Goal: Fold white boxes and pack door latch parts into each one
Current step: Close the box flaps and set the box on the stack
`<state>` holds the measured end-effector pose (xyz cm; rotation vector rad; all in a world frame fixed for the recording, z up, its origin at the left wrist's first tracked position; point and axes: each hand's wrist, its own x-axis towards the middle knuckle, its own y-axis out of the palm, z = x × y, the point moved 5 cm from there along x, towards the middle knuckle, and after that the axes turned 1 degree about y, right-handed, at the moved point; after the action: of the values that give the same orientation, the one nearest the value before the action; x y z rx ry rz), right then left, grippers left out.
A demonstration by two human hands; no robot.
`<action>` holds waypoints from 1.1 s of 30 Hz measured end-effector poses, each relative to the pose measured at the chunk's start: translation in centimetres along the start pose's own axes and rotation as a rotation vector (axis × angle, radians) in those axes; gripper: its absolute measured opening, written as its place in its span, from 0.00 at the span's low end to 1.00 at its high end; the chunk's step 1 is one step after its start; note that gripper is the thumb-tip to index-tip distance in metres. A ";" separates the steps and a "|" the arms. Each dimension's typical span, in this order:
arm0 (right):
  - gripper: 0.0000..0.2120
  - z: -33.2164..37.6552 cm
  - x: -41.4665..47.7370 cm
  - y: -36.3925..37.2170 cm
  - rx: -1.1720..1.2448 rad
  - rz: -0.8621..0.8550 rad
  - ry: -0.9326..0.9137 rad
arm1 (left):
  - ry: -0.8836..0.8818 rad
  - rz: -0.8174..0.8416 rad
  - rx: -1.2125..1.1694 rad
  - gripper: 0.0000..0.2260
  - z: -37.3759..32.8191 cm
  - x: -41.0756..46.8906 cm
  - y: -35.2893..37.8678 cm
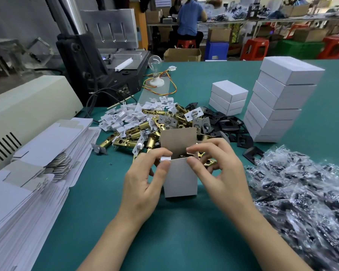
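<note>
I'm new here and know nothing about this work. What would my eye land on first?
Dead centre, the left hand and right hand pinch the side flaps of an upright, open white box. Just behind it sprawls a pile of brass latches, and at the right rises a tall stack of closed boxes.

Teal table (184, 235), red stools (255, 48), far workbenches (272, 20)

One view: camera rode on your head, faced forward and down over teal table (184, 241). Sat close to your left hand (143, 180), right hand (221, 173) and white box (181, 180) gripped between them at frame centre. Forearms entered from bottom edge. Wide lens took in far workshop along top, small and curved.
</note>
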<state>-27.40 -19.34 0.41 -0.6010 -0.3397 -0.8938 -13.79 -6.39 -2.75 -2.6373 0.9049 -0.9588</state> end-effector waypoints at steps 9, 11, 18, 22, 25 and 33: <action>0.08 0.7 -0.4 0.6 0.080 0.107 0.004 | 0.136 -0.058 0.004 0.10 -2.1 -0.2 -0.3; 0.09 0.7 -0.5 0.7 0.130 0.105 0.030 | 0.142 -0.077 -0.027 0.08 -2.5 -0.3 -0.4; 0.11 0.0 -1.0 1.3 0.454 0.059 0.203 | 0.064 -0.080 -0.105 0.24 -2.0 -0.4 -0.7; 0.12 0.3 -0.9 1.5 0.457 0.107 0.177 | 0.154 -0.056 -0.097 0.11 -2.2 -0.2 -0.9; 0.13 0.1 -1.0 1.4 0.390 0.103 0.184 | 0.216 -0.034 -0.090 0.08 -2.2 -0.1 -1.0; 0.07 0.7 -1.0 0.7 0.241 0.178 0.068 | 0.146 0.011 -0.128 0.09 -2.1 -0.2 -0.9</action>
<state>-27.42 -18.00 0.19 -0.3712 -0.3211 -0.6881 -14.88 -5.47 -0.89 -2.6920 1.0451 -1.1389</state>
